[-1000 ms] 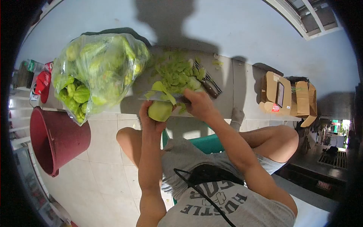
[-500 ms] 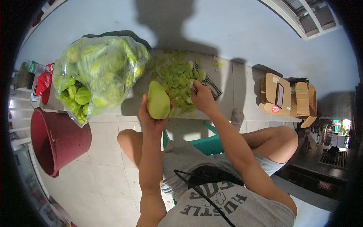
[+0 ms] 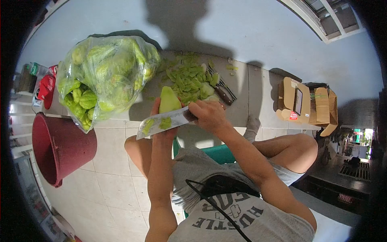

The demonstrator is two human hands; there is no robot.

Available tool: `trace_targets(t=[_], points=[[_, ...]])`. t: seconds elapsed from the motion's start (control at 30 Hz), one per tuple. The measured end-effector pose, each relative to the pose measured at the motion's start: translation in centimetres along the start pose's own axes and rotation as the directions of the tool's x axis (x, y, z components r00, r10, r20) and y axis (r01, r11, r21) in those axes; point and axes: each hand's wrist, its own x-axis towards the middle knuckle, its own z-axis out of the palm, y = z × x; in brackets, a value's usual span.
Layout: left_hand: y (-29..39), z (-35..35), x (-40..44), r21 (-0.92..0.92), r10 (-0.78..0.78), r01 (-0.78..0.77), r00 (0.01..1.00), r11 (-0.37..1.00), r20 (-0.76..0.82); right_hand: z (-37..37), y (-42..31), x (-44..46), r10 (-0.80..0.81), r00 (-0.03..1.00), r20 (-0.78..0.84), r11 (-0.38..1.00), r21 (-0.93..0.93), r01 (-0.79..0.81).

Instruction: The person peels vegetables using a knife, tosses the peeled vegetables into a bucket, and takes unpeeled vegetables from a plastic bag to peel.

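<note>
My left hand (image 3: 165,132) is closed around a peeled pale-green chayote (image 3: 169,99), partly hidden by the blade in front of it. In my right hand (image 3: 210,115) is the dark handle of a wide-bladed knife (image 3: 155,122). The blade points left across the lower part of the chayote and my left fingers, with bits of green peel stuck to it. Whether its edge touches the chayote I cannot tell. Beyond my hands lies a heap of green peelings (image 3: 188,80). Another knife with a brown handle (image 3: 223,94) lies at the heap's right side, beside dark slender prongs.
A clear plastic bag (image 3: 117,76) full of chayotes stands to the left. Below it is a dark red bucket (image 3: 76,147). Opened cardboard boxes (image 3: 296,97) sit at the right by the wall. A green stool (image 3: 219,154) is under me.
My right hand has come down and slightly left from the peelings, bringing the knife blade across the chayote. The left hand stays nearly in place. The brown-handled knife is now uncovered.
</note>
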Motion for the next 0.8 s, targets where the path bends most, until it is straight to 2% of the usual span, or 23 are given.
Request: trace_targets(t=[0.07,0.2,0.27,0.37,0.47,0.53,0.63,0.73,0.8], points=[[0.2,-0.7,0.2,0.067,-0.021,0.015,0.997,0.998,0.08,-0.1,-0.2,0.0,-0.013,1.0,-0.012,1.0,-0.002,0.013],[-0.2,-0.3,0.1,0.004,0.041,-0.041,0.997,0.999,0.064,0.4,0.4,-0.4,0.098,0.995,-0.011,0.995,-0.013,-0.098],[0.0,0.6,-0.6,0.106,0.13,-0.12,0.988,0.987,-0.089,1.1,1.3,-1.0,0.136,0.991,-0.007,0.991,0.0,-0.136],[0.6,1.7,-0.9,0.053,0.081,-0.073,0.982,0.996,-0.17,1.3,1.7,-1.1,0.168,0.985,-0.031,0.986,0.006,-0.168],[0.0,-0.3,-0.3,0.084,0.095,-0.086,0.989,0.993,-0.11,0.9,0.9,-0.5,0.182,0.983,-0.014,0.982,0.045,-0.181],[-0.1,-0.1,-0.5,0.113,0.098,-0.087,0.99,0.99,-0.101,0.5,0.5,0.2,0.22,0.973,0.062,0.971,0.075,-0.225],[0.0,0.1,-0.9,0.139,0.102,-0.089,0.991,0.986,-0.092,0.8,1.7,0.2,0.208,0.977,0.04,0.97,0.119,-0.211],[0.1,0.3,-1.3,0.15,0.088,-0.072,0.991,0.986,-0.1,0.0,1.8,0.0,0.223,0.968,0.111,0.971,0.057,-0.23],[0.1,0.2,-1.6,0.166,0.07,-0.051,0.991,0.985,-0.111,-0.5,1.4,0.3,0.199,0.975,0.099,0.975,0.077,-0.207]])
